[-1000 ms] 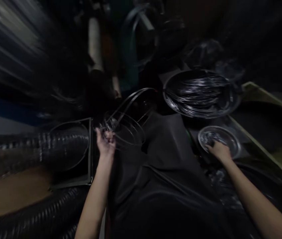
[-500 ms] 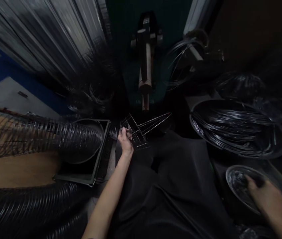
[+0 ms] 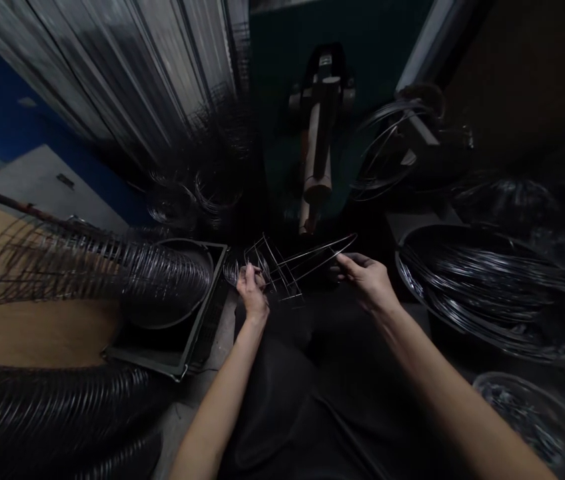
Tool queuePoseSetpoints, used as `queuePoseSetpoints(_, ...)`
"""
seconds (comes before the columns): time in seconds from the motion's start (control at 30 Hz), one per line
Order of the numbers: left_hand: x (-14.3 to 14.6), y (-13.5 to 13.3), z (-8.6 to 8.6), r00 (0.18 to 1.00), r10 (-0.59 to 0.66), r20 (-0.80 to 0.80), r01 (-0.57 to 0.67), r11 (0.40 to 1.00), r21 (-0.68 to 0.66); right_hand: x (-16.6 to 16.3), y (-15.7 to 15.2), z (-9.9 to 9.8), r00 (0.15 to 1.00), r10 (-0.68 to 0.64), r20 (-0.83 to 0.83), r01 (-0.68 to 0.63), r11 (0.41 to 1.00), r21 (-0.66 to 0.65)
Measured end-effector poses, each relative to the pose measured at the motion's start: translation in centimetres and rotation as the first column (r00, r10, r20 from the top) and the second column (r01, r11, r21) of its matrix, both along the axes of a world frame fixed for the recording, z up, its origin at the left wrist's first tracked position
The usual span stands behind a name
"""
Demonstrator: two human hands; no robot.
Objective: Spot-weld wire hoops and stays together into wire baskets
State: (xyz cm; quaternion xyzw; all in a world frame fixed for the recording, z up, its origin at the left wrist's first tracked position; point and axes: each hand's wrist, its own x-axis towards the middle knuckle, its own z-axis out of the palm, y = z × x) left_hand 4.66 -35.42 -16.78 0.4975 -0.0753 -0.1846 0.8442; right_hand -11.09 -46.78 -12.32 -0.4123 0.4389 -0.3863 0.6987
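Observation:
My left hand [image 3: 251,293] is closed on the near end of a thin wire frame [image 3: 292,263] made of several rings and straight rods, held over my dark-clothed lap. My right hand [image 3: 367,280] pinches the far right tip of the same frame, where the rods come together. The frame lies roughly level between both hands. Just behind it stands an upright machine head with a tan cylinder [image 3: 315,153].
A long stack of wire rings [image 3: 112,267] lies in a dark square tray [image 3: 197,333] at my left. A big round pan of wire coils [image 3: 487,287] sits at right, with a small metal dish [image 3: 527,420] of small pieces in front. Corrugated metal wall at back left.
My right hand left the small dish at the right and came up to take the frame's tip. My left hand stayed on the frame. The camera tilted up.

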Motion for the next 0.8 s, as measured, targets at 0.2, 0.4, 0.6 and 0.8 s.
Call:
queuePoseSetpoints(0.2, 1.3, 0.1, -0.8, 0.999, 0.023, -0.038, -0.023, 1.000, 0.006, 1.5, 0.6, 0.2, 0.993, -0.030, 0.117, 0.025, 0.999, 0.043)
queuePoseSetpoints(0.4, 1.6, 0.1, -0.8, 0.998, 0.031, -0.047, -0.030, 0.999, 0.016, 2.3, 0.6, 0.2, 0.994, -0.038, 0.103, 0.036, 0.999, 0.025)
queuePoseSetpoints(0.6, 1.9, 0.1, -0.7, 0.998, 0.047, -0.034, -0.046, 0.998, 0.043, 2.9, 0.6, 0.9, 0.988, 0.003, 0.154, -0.021, 0.993, 0.118)
queuePoseSetpoints(0.8, 2.0, -0.1, -0.4, 0.998, 0.046, -0.032, -0.043, 0.996, 0.077, 3.4, 0.6, 1.5, 0.987, -0.031, 0.156, -0.007, 0.973, 0.232)
